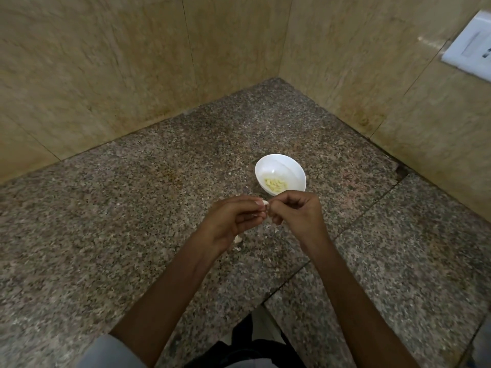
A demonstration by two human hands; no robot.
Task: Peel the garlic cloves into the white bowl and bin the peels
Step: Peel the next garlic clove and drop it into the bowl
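Note:
A white bowl (280,167) stands on the speckled granite counter (132,221) and holds several peeled pale-yellow garlic cloves (276,185). Just in front of the bowl, my left hand (233,221) pinches a small garlic clove (265,203) at its fingertips. My right hand (297,213) meets it from the right, its fingers curled and pinching the same clove's tip. Pale bits of garlic or peel (238,239) lie on the counter under my left wrist.
Beige tiled walls (106,75) close the counter into a corner behind the bowl. A white switch plate (470,46) sits on the right wall. A seam (353,224) runs across the counter's right side. The counter's front edge (265,304) notches inward near my body.

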